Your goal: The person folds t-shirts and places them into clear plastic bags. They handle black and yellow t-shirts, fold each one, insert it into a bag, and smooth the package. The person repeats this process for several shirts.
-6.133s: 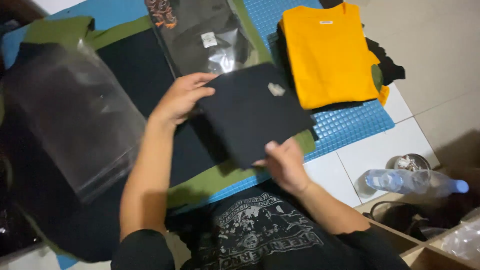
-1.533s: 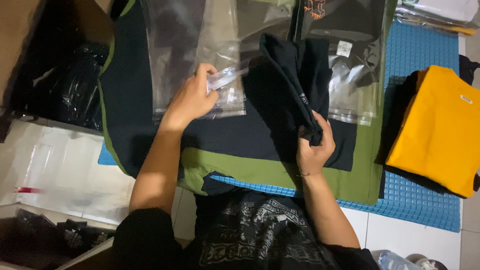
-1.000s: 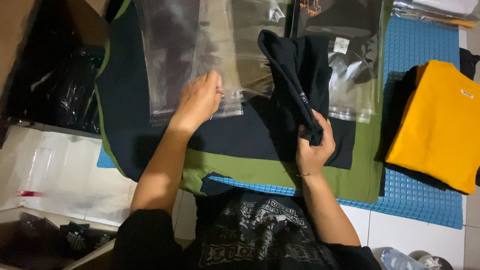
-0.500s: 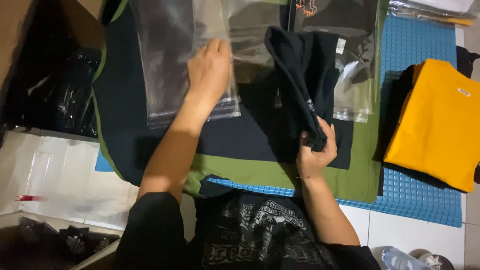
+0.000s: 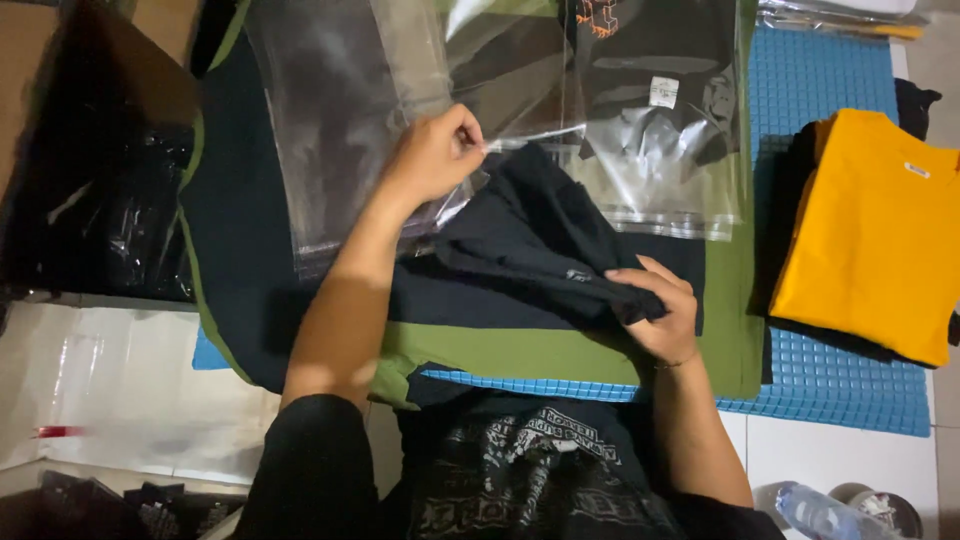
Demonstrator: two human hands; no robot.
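Note:
My left hand [image 5: 432,155] pinches the open edge of a clear plastic bag [image 5: 340,120] that lies on the dark and green cloths. My right hand [image 5: 658,312] grips a folded black shirt [image 5: 540,235] near its lower end, with the shirt's upper end pointing at the bag's mouth beside my left hand. The shirt lies low over the dark cloth, tilted toward the upper left.
A bagged black shirt [image 5: 650,110] lies at the top centre. A folded orange shirt [image 5: 870,230] rests on the blue mat [image 5: 830,380] at right. Dark bagged items [image 5: 110,220] sit at left, white plastic [image 5: 130,390] below them, a water bottle [image 5: 830,515] at bottom right.
My left hand moved from flat on the clear bag to pinching its edge. My right hand swung the black shirt down from upright toward the bag's mouth.

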